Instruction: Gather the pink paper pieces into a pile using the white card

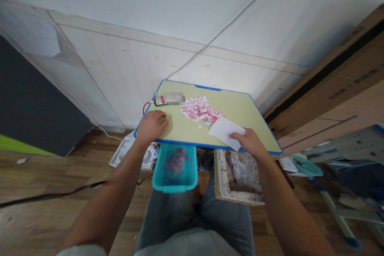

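My right hand (247, 139) pinches a white sheet of paper or card (225, 132) between thumb and fingers. The sheet is held low over the front right part of a pale yellow tabletop (240, 108) with a blue rim, its far corner at the edge of a pile of small pink and white paper-like pieces (199, 109). At the table's left front edge rests my left hand (153, 125), fingers loosely bent and thumb apart, with nothing seen in it. Behind it lies a phone-like device (162, 101), partly blurred out, with a red cable.
Below the front edge are a teal plastic bin (175, 187) with reddish contents and a stained white foam box (223, 192). A white tray (115, 160) of odds and ends stands at left. Large cardboard (339, 84) leans at right; a wall (180, 20) rises behind the table.
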Demonstrator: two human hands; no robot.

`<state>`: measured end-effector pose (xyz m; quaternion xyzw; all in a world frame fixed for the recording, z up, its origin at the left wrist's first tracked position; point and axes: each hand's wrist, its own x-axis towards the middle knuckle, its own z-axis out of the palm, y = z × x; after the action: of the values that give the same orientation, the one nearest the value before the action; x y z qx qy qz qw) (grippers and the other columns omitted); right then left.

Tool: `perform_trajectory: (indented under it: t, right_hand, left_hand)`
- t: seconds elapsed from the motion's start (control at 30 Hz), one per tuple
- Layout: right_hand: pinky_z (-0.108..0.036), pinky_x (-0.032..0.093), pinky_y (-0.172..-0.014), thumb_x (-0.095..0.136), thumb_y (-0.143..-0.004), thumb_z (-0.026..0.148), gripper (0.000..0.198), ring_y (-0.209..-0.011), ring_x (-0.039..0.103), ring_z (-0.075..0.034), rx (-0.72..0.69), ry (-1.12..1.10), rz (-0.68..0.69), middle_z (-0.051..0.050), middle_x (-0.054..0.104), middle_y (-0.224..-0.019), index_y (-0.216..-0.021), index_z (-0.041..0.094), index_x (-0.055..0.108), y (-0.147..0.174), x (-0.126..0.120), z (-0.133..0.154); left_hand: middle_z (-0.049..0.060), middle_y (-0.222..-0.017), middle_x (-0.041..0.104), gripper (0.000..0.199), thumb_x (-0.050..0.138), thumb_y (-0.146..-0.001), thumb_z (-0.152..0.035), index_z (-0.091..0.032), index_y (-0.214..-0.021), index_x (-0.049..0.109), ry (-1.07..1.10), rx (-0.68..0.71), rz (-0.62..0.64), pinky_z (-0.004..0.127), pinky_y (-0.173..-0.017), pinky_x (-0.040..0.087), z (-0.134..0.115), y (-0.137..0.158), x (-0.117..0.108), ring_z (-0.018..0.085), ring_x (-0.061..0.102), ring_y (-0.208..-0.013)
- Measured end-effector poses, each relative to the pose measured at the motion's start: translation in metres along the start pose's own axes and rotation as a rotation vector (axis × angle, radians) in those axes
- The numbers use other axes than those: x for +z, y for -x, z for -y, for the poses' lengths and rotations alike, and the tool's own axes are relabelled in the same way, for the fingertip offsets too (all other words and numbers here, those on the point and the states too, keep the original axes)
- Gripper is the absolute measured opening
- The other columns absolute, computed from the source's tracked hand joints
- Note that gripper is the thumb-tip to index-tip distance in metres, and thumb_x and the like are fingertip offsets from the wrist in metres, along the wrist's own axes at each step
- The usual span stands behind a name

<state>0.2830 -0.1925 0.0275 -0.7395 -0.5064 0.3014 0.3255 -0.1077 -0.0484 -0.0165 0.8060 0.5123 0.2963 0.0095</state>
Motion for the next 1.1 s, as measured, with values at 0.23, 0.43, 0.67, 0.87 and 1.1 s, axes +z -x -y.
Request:
perform_trajectory:
  t: [0.23,0.43,0.67,0.87,1.1]
  right_hand:
    - [-0.027,0.047,-0.053,0.073,-0.071,0.041,0.032,-0.060,0.065,-0.021,0.099,-0.003,-0.076,-0.005,0.073,-0.068,-0.084,0.013,0.075,0.014,-0.034,-0.027]
    - [-0.027,0.049,-0.058,0.071,-0.073,0.039,0.033,-0.069,0.068,-0.022,-0.044,-0.006,-0.066,-0.006,0.076,-0.078,-0.092,0.013,0.078,-0.003,0.005,0.007]
    - [-0.025,0.051,-0.063,0.071,-0.072,0.034,0.030,-0.079,0.071,-0.022,-0.118,-0.039,-0.010,-0.007,0.078,-0.087,-0.091,0.013,0.080,-0.036,0.042,0.029]
    - [-0.026,0.049,-0.060,0.073,-0.070,0.035,0.031,-0.071,0.069,-0.021,-0.020,-0.021,-0.028,-0.007,0.077,-0.079,-0.090,0.011,0.079,-0.035,0.018,0.010]
    - [-0.027,0.048,-0.057,0.072,-0.070,0.039,0.034,-0.069,0.068,-0.022,0.064,-0.036,-0.105,-0.006,0.075,-0.075,-0.090,0.011,0.078,-0.009,-0.017,-0.023]
  left_hand:
    - [0.010,-0.115,0.071,0.025,0.055,-0.089,-0.032,-0.021,-0.106,0.071,-0.008,-0.006,0.013,0.043,-0.108,0.045,-0.002,0.000,-0.001,0.029,0.061,-0.116]
    - [0.009,-0.115,0.071,0.025,0.054,-0.089,-0.032,-0.022,-0.107,0.069,-0.011,-0.003,0.014,0.041,-0.107,0.045,-0.001,0.000,-0.002,0.028,0.061,-0.116]
    - [0.010,-0.116,0.071,0.026,0.053,-0.090,-0.032,-0.021,-0.108,0.069,-0.011,0.008,0.016,0.041,-0.107,0.045,-0.003,0.000,-0.002,0.027,0.061,-0.115]
    - [0.010,-0.117,0.071,0.028,0.053,-0.089,-0.031,-0.021,-0.108,0.070,-0.012,-0.024,0.027,0.042,-0.109,0.043,-0.004,0.000,-0.003,0.028,0.060,-0.117]
    - [0.010,-0.117,0.071,0.028,0.052,-0.090,-0.033,-0.021,-0.108,0.070,-0.021,-0.009,0.025,0.042,-0.108,0.044,-0.004,0.000,-0.004,0.028,0.060,-0.117]
